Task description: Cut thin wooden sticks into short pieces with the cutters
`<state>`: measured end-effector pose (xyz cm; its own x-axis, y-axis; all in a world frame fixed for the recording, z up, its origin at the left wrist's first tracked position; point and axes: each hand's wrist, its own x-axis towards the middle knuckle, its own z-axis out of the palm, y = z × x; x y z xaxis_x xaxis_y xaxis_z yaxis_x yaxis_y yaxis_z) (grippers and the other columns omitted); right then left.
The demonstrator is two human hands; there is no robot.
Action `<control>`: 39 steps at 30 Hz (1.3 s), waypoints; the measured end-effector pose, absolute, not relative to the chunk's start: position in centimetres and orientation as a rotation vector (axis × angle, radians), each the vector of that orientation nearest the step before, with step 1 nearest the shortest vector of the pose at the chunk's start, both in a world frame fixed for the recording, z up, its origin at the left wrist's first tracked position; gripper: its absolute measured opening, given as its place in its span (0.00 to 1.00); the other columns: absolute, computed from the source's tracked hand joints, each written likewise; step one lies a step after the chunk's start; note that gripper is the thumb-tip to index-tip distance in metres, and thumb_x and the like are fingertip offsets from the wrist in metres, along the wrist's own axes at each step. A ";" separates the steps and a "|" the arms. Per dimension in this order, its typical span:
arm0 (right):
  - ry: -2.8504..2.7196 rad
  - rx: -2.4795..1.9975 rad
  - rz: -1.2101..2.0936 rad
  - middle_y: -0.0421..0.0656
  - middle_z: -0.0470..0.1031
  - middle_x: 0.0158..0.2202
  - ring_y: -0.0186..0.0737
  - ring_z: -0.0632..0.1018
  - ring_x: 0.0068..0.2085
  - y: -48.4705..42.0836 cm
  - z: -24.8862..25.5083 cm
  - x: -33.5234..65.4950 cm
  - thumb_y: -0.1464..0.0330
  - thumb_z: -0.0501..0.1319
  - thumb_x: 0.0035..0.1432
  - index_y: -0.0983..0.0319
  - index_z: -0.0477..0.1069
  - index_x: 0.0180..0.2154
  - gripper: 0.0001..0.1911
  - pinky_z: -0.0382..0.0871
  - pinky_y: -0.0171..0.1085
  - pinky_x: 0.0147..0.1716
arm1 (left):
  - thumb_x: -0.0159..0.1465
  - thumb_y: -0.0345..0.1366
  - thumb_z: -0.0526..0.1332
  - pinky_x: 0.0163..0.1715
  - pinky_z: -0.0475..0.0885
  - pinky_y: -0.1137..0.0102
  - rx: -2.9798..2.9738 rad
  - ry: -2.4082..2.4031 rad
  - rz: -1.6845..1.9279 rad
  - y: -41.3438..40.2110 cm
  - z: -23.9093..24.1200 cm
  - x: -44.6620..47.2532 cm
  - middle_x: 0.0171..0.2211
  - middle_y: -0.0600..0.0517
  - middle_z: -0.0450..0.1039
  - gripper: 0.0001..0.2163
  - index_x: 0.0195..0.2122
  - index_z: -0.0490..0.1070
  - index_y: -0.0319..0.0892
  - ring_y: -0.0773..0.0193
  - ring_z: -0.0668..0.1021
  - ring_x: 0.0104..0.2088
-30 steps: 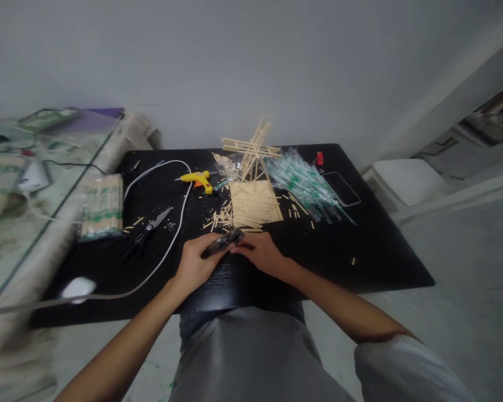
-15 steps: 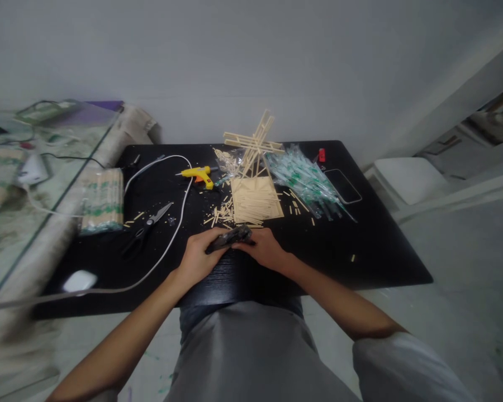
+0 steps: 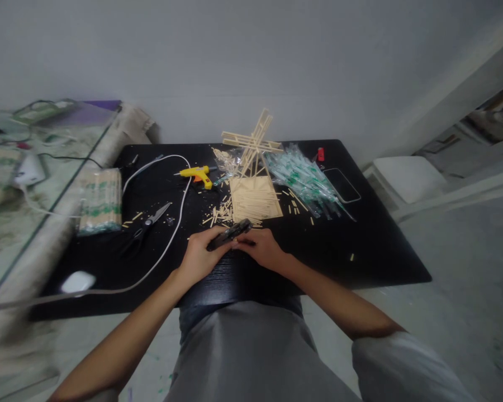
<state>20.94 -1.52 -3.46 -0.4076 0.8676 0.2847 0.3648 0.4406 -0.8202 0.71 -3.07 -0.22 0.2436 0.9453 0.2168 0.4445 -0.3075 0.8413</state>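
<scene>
My left hand (image 3: 201, 252) is closed round a dark, mottled tool (image 3: 230, 234), whose blunt end points up and to the right; its exact kind is unclear. My right hand (image 3: 262, 245) is closed beside it, fingertips pinched close to the tool. What those fingers hold is too small to make out. Just beyond both hands lies a square wooden stick panel (image 3: 257, 195) with loose sticks on it. Behind this stands a windmill-like stick frame (image 3: 257, 145) with crossed blades. Short cut stick pieces (image 3: 223, 214) are scattered left of the panel.
Left on the black table (image 3: 318, 257) are scissors (image 3: 148, 223), a yellow glue gun (image 3: 199, 174), a bundle of packed sticks (image 3: 100, 201) and a white cable (image 3: 167, 245). On the right lie green-white plastic wrappers (image 3: 305, 178), a phone (image 3: 342, 185) and a small red object (image 3: 321, 154).
The dark tool's far end has tilted upward, and a gap now shows between it and my right fingers. Both hands stay in nearly the same place.
</scene>
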 end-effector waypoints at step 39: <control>-1.926 -1.101 1.043 0.40 0.80 0.40 0.39 0.81 0.38 -1.7 -2.8 20.7 0.76 0.65 0.57 0.58 0.68 0.52 0.21 0.71 0.35 0.42 | 0.65 0.36 0.60 0.42 0.70 0.56 2.846 1.646 -0.042 -4.9 3.0 -2.8 0.40 0.40 0.74 0.13 0.50 0.70 0.38 0.45 0.77 0.41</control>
